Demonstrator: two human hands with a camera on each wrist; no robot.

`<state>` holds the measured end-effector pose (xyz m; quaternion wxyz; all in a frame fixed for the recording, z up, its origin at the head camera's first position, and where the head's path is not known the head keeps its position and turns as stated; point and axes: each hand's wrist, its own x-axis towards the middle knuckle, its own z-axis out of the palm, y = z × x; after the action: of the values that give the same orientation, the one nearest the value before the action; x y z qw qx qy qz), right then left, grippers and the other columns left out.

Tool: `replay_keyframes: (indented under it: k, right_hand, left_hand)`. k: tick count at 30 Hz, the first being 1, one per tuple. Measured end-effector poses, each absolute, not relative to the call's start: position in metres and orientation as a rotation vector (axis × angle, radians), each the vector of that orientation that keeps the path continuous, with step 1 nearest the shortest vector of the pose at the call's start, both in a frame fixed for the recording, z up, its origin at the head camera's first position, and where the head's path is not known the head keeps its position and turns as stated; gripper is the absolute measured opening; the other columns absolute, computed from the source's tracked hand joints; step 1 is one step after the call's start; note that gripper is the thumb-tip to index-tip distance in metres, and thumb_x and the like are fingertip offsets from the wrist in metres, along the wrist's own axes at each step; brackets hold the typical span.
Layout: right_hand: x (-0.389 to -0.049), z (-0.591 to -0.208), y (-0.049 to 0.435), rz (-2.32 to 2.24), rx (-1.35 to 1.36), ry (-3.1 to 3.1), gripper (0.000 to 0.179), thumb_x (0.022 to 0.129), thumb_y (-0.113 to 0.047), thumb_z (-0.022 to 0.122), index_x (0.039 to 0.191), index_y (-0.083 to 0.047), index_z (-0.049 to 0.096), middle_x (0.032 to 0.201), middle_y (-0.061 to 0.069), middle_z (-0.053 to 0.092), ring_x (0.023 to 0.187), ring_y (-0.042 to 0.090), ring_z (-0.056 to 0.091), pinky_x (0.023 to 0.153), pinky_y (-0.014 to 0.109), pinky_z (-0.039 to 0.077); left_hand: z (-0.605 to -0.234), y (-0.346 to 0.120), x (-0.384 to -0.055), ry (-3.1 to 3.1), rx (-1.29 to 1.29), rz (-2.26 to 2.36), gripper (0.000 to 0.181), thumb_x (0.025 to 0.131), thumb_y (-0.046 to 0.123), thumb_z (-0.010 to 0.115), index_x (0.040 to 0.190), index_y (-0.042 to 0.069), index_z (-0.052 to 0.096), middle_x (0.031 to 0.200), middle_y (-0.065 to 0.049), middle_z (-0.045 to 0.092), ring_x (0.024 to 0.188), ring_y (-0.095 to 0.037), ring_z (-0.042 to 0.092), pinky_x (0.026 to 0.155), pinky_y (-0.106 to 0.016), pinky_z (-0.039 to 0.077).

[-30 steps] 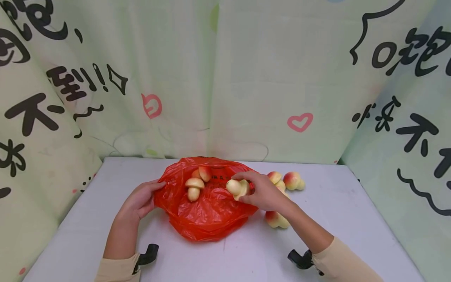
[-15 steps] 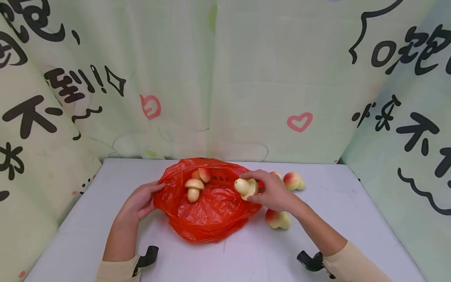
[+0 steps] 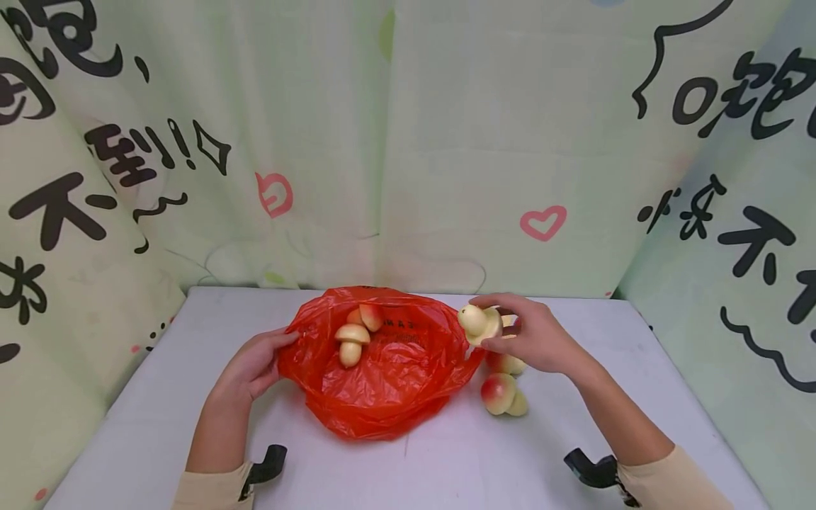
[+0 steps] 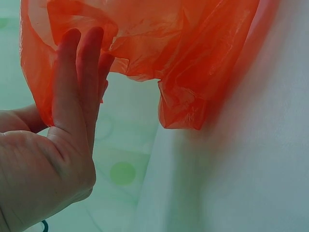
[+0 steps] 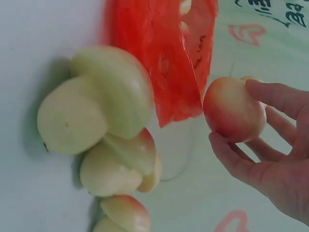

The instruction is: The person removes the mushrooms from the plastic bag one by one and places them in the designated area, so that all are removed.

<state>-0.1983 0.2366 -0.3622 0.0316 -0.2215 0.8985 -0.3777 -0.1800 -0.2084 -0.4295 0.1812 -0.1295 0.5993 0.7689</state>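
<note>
A red plastic bag [image 3: 395,397] lies with its mouth open toward the head camera. My left hand [image 3: 251,365] holds its left rim, and in the left wrist view the thin film passes between thumb and fingers. Inside the bag are a toy mushroom [image 3: 350,343] with a cream stem and a reddish piece [image 3: 370,316] behind it. My right hand [image 3: 538,336] grips another toy mushroom [image 3: 478,322] just beyond the bag's right rim. The right wrist view shows its red-and-cream cap [image 5: 234,111] between thumb and fingers, raised off the table.
Several similar mushrooms lie right of the bag on the white table [image 3: 344,474], among them a red-tinged one [image 3: 499,394] nearest the front. The right hand hides others behind it. A printed pale green curtain [image 3: 459,177] encloses the back and sides.
My right hand has moved right, carrying its mushroom from over the bag's opening to past the right rim. The left hand keeps its place on the bag.
</note>
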Motion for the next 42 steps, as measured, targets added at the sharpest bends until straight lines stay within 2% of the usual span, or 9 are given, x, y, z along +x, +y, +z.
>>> replay_keyframes:
  k: [3,10,19,28,38,42]
  right_hand:
    - [-0.2,-0.357,0.244,-1.14,-0.679,2.793,0.058,0.086,-0.011,0.085,0.139,-0.021,0.064,0.135,0.004,0.065,0.117,0.027,0.061,0.087,0.041,0.06]
    - [-0.2,-0.352,0.257,-1.176,-0.67,2.77,0.057,0.087,-0.009,0.083,0.14,-0.018,0.063,0.136,0.008,0.064,0.12,0.031,0.062,0.096,0.053,0.06]
    - [-0.198,-0.355,0.272,-1.136,-0.597,2.79,0.058,0.089,-0.012,0.082,0.143,-0.017,0.061,0.138,0.012,0.062,0.121,0.037,0.064,0.087,0.038,0.064]
    - [-0.198,-0.363,0.288,-1.064,-0.578,2.874,0.058,0.086,-0.012,0.085,0.14,-0.014,0.063,0.135,0.013,0.064,0.119,0.04,0.064,0.079,0.031,0.064]
    - [-0.198,-0.373,0.301,-1.019,-0.526,2.897,0.056,0.087,-0.012,0.084,0.139,-0.011,0.064,0.135,0.017,0.064,0.118,0.043,0.062,0.079,0.037,0.065]
    - [-0.198,-0.378,0.308,-1.004,-0.527,2.903,0.055,0.086,-0.01,0.084,0.138,-0.01,0.064,0.134,0.016,0.065,0.118,0.041,0.062,0.08,0.034,0.065]
  left_hand:
    - [-0.43,-0.208,-0.18,1.692,-0.368,2.169,0.056,0.11,0.024,0.052,0.16,0.005,0.036,0.127,0.002,0.064,0.107,-0.012,0.067,0.095,-0.029,0.06]
    - [-0.43,-0.208,-0.181,1.704,-0.391,2.159,0.056,0.11,0.024,0.052,0.16,0.006,0.036,0.128,0.002,0.063,0.107,-0.011,0.067,0.095,-0.028,0.06]
    - [-0.431,-0.208,-0.181,1.695,-0.391,2.162,0.056,0.11,0.025,0.053,0.16,0.006,0.037,0.128,0.002,0.063,0.107,-0.011,0.067,0.095,-0.029,0.06]
    - [-0.431,-0.207,-0.181,1.701,-0.368,2.156,0.055,0.111,0.024,0.05,0.16,0.005,0.036,0.127,0.002,0.063,0.106,-0.011,0.066,0.095,-0.028,0.06]
    - [-0.43,-0.206,-0.181,1.702,-0.379,2.154,0.055,0.11,0.024,0.051,0.16,0.005,0.036,0.129,0.001,0.063,0.107,-0.011,0.067,0.095,-0.028,0.06]
    - [-0.431,-0.206,-0.181,1.706,-0.388,2.151,0.056,0.11,0.025,0.052,0.16,0.006,0.037,0.131,0.0,0.062,0.108,-0.012,0.066,0.095,-0.029,0.06]
